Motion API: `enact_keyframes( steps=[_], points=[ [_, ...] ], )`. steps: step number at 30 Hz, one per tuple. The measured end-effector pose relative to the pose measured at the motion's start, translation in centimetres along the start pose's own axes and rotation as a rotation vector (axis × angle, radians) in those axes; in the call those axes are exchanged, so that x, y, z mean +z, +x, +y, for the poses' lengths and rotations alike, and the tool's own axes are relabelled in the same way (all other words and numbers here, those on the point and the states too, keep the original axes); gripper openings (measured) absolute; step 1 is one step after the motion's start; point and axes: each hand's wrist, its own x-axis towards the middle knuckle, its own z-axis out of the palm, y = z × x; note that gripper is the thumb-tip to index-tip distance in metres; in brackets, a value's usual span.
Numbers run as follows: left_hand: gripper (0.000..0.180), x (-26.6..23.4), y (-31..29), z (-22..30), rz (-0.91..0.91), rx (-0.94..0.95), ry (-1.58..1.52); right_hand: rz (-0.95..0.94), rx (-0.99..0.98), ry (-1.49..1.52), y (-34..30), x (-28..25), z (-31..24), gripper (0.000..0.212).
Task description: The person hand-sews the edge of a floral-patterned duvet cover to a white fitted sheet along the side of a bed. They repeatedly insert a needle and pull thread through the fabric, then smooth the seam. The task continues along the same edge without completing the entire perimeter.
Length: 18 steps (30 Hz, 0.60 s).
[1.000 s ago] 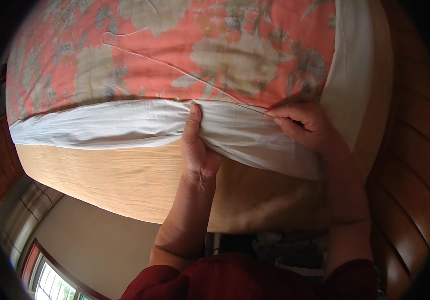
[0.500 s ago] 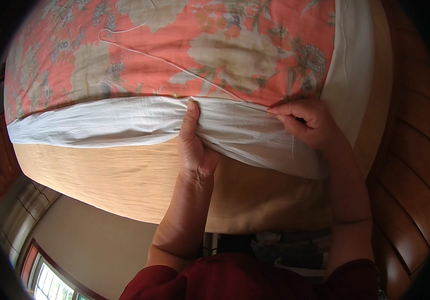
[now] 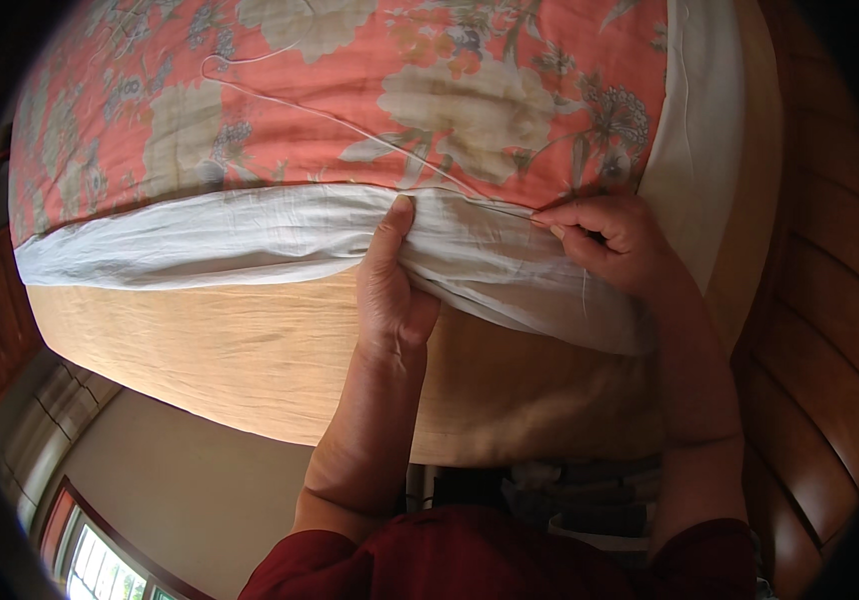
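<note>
A coral floral quilt cover (image 3: pixel 280 140) is spread across the bed, with a white cloth border (image 3: pixel 200 245) along its near side. My left hand (image 3: pixel 390 275) grips this border, thumb on top near the seam and fingers hidden beneath. To the right, my right hand (image 3: pixel 605 235) pinches a thin sewing needle (image 3: pixel 520 212) at the seam; most of it is hidden by the fingertips. A long white thread (image 3: pixel 350 127) runs in a loop over the floral cloth down to the seam. Below my right fingers hangs a short thread end (image 3: pixel 585 290).
Under the border lies a tan bed sheet (image 3: pixel 200 340), covering the near side of the bed. Brown wooden panelling (image 3: pixel 820 350) stands at the right. Folded dark cloths (image 3: pixel 590 495) sit below the bed edge. A window (image 3: pixel 105 565) shows at lower left.
My left thumb has slid slightly right along the border, and the cloth around it has shifted, with the seam a little higher. My right hand stays almost where it was.
</note>
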Motion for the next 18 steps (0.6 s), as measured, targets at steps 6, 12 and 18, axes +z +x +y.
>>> enact_keyframes(
  steps=[6,12,18],
  points=[
    [0.030,-0.29,0.29,-0.12,0.006,-0.007,-0.017,0.036,-0.047,-0.047,0.37,0.56,0.10,0.019],
    [0.030,-0.79,0.58,-0.28,-0.023,0.009,-0.053,0.010,0.013,-0.054,0.43,0.45,-0.55,0.015],
    [0.030,-0.73,0.74,-0.48,0.010,0.012,-0.047,0.032,-0.007,-0.108,0.39,0.91,-0.20,0.016]
  ],
)
